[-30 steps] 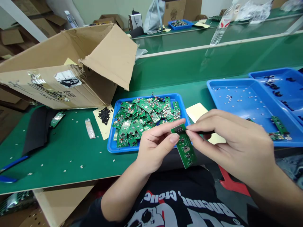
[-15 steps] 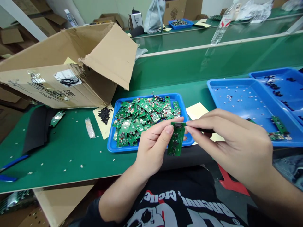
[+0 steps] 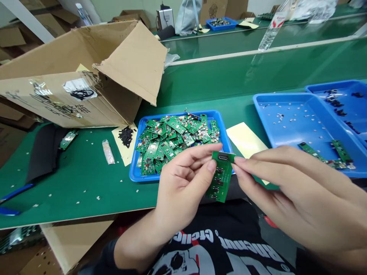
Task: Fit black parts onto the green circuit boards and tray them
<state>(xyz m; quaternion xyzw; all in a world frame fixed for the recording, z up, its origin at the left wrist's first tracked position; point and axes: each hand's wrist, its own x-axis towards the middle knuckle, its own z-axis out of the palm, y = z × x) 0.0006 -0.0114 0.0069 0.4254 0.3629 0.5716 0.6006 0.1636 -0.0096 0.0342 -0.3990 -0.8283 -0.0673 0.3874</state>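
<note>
A green circuit board hangs nearly upright between my hands, a dark port at its top edge and several small black parts down its face. My left hand pinches its left edge between thumb and fingers. At the top right corner, the thumb and forefinger of my right hand close on the board's edge. Behind my left hand stands a blue tray heaped with circuit boards.
Right of the heap lies a sheet of yellow paper, then a blue tray with a few boards and tiny bits. Black strips lie on paper at left, beside a small clear packet. An open cardboard box stands behind.
The circuit board has come slightly nearer and lower, its face and port turned more toward me. Both hands still grip it, and the view has shifted a little.
</note>
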